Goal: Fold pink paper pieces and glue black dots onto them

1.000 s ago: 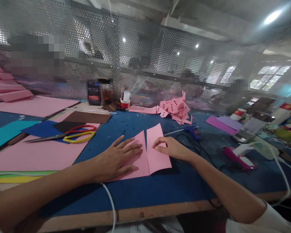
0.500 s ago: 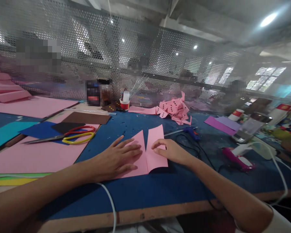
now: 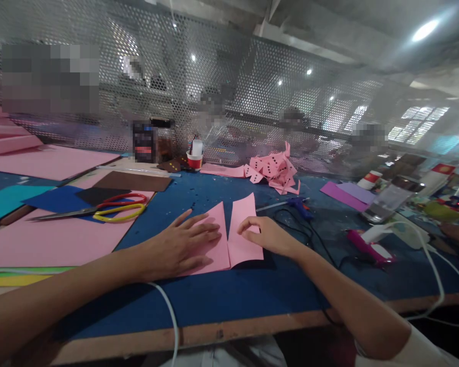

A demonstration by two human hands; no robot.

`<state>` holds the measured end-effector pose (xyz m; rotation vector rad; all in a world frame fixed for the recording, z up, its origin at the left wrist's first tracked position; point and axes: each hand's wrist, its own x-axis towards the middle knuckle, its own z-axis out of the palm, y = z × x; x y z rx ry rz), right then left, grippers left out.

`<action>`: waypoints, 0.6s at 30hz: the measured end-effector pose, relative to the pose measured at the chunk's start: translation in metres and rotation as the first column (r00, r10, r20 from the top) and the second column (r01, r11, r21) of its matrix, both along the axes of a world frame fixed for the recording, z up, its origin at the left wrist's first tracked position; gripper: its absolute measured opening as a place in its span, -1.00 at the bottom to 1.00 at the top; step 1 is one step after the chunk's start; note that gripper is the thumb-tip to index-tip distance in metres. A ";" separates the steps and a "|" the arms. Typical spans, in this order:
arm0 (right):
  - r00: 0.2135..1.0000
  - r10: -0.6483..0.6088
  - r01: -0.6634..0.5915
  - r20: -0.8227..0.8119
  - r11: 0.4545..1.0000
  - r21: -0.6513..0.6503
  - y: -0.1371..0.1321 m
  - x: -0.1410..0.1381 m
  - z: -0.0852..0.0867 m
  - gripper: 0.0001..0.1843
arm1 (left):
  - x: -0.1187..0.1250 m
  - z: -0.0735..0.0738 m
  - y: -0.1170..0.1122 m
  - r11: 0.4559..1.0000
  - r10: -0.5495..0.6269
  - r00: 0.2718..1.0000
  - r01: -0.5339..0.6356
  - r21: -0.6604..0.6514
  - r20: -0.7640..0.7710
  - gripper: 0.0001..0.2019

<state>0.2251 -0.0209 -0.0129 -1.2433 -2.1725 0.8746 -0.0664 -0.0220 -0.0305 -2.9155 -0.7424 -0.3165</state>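
A folded sheet of pink paper (image 3: 244,210) lies on the blue-covered table (image 3: 233,300), near its front edge, with two flaps meeting at a crease that runs away from the person. The left hand (image 3: 176,247) lies flat and unclenched on the paper's left flap, fingers spread toward the crease. The right hand (image 3: 265,235) rests on the right flap with its fingers bent and their tips close to the crease; it cannot be told whether it pinches the flap or only presses on it.

Well to the left of the paper lie scissors (image 3: 110,209) with red and yellow handles. Behind the paper sits a heap of dotted pink scraps (image 3: 273,171). Just to the right of the paper lies a blue glue gun (image 3: 298,205), and farther right a pink glue gun (image 3: 367,247). In front of the paper, a white cable (image 3: 168,311) crosses the table's edge.
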 end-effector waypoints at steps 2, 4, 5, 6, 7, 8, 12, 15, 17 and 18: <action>1.000 0.008 -0.008 -0.013 1.000 -0.002 0.000 0.001 0.000 -0.83 | 0.000 0.001 0.000 1.000 0.001 1.000 -0.001 -0.007 -0.001 -0.46; 0.999 0.022 -0.022 -0.023 1.000 -0.002 0.000 0.003 0.000 -0.83 | 0.001 0.002 -0.001 1.000 -0.001 1.000 0.001 -0.012 0.002 -0.45; 0.999 0.022 -0.022 -0.026 1.000 0.002 0.000 0.003 -0.001 -0.83 | 0.001 0.003 -0.001 1.000 -0.004 1.000 0.004 -0.015 0.001 -0.45; 1.000 0.016 -0.016 -0.026 1.000 0.008 0.001 0.004 -0.001 -0.83 | 0.002 0.005 -0.001 1.000 -0.004 1.000 0.004 -0.021 -0.002 -0.45; 1.000 0.006 -0.005 -0.024 1.000 0.015 0.001 0.004 -0.002 -0.83 | 0.002 0.006 -0.002 1.000 -0.004 1.000 0.004 -0.028 -0.007 -0.45; 1.000 -0.007 0.008 -0.023 1.000 0.023 0.001 0.004 -0.002 -0.83 | 0.002 0.007 -0.003 0.999 -0.002 1.000 0.001 -0.037 -0.011 -0.44; 0.999 -0.037 0.038 -0.029 0.998 0.052 0.003 0.003 -0.003 -0.83 | 0.002 0.011 -0.007 0.997 -0.007 1.000 0.005 -0.072 -0.023 -0.38; 0.999 -0.041 0.042 -0.028 0.997 0.059 0.003 0.002 -0.003 -0.84 | 0.002 0.011 -0.009 0.996 -0.021 0.999 0.017 -0.087 -0.045 -0.40; 0.999 -0.034 0.035 -0.024 0.998 0.052 0.003 0.002 -0.002 -0.83 | 0.002 0.010 -0.010 0.995 -0.022 0.998 0.017 -0.095 -0.051 -0.41; 0.999 -0.024 0.025 -0.022 0.999 0.047 0.002 0.002 -0.002 -0.82 | 0.003 0.010 -0.011 0.995 -0.020 0.999 0.015 -0.101 -0.050 -0.42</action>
